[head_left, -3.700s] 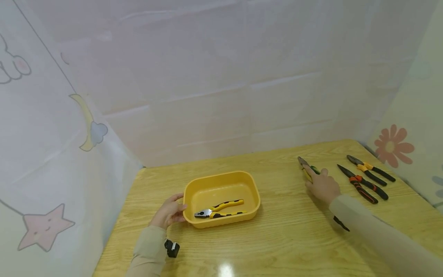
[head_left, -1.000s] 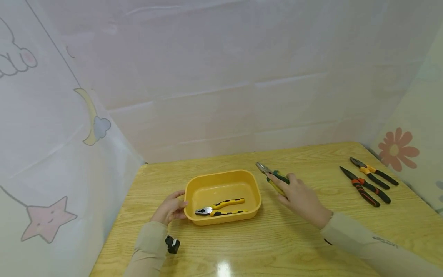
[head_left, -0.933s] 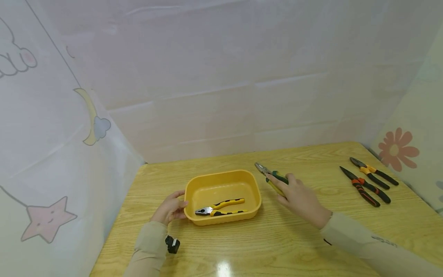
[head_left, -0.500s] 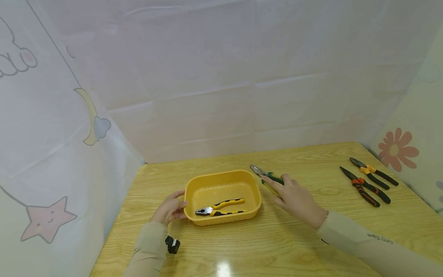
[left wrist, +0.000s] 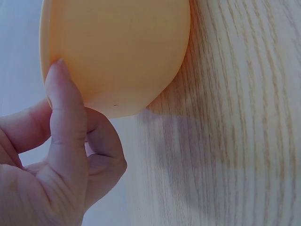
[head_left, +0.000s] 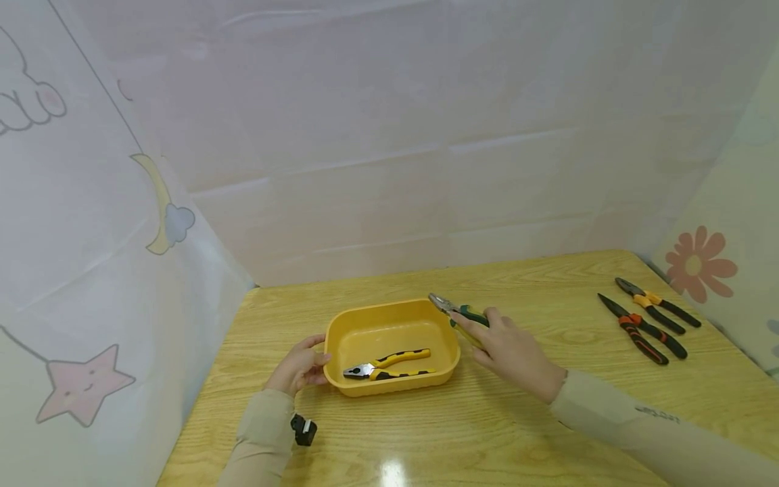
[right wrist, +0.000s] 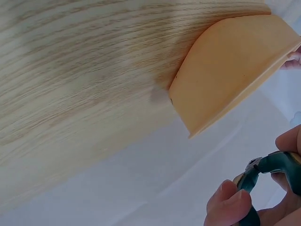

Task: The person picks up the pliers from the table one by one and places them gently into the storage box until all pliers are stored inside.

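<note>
Box [head_left: 365, 331] sits left of center on the table [head_left: 426, 439], long sides running left-right. Narrow strip of wood behind it to the far edge, then the backdrop [head_left: 389, 169]. Wide stretch of wood on the near side; broad gap on the right to the red pliers [head_left: 635, 318] and orange pliers [head_left: 642, 299], which lie side by side near the right edge. Left end of the box has the left hand [head_left: 296, 367] on it, then a band of wood to the left edge.

Left hand pinches the box's left end: thumb over the rim, other fingers bent outside, closed down to the wall.

Right hand [head_left: 511, 348] has the green pliers [head_left: 473, 314], fingers partly curled round the handles, handles spread a bit. Pliers are up off the wood, nose out past the fingers, pointing far-left over the box's far right corner. Right wrist view shows pliers and rim apart.

Yellow pliers [head_left: 375, 370] lie in the box, near side, nose left, handles spread.
</note>
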Available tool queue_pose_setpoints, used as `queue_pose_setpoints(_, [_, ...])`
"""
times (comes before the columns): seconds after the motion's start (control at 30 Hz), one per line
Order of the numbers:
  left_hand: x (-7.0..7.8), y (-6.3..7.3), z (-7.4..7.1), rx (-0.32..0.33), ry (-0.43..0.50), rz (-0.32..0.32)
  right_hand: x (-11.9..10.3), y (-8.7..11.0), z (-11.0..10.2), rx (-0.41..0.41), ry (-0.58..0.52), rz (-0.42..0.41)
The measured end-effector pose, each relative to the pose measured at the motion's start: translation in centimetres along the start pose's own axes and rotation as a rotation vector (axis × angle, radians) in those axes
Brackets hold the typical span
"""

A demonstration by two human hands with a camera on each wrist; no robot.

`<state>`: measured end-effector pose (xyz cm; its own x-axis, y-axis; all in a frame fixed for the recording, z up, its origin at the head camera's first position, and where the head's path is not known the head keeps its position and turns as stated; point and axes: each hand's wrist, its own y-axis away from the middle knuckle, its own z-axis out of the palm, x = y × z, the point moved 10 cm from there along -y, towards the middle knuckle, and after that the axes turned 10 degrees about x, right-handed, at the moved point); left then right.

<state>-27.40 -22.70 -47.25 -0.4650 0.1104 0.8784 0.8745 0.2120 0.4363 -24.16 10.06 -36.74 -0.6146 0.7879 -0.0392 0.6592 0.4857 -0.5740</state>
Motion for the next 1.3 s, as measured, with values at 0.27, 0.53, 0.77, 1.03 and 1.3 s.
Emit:
queue_pose_setpoints(0.27, [0.0,0.0,0.0,-0.001,0.007,-0.001,-1.0,-0.6,-0.2,0.014,-0.009,-0.026])
queue_pose_setpoints(0.53, [0.0,0.1,-0.1,0.003,-0.002,-0.001,-1.8,-0.9,0.3,0.029,-0.024,-0.047])
queue_pose_setpoints(0.77, [0.0,0.1,-0.1,-0.002,0.001,-0.004,-2.5,-1.2,0.9,0.012,-0.028,-0.082])
queue_pose_setpoints(1.03, [-0.1,-0.1,-0.1,0.012,0.005,-0.015,-3.2,-1.6,1.6,-0.027,-0.029,-0.108])
queue_pose_setpoints(1.3, [-0.1,-0.2,0.0,0.016,0.017,-0.015,-3.9,-2.2,2.2,-0.059,-0.018,-0.143])
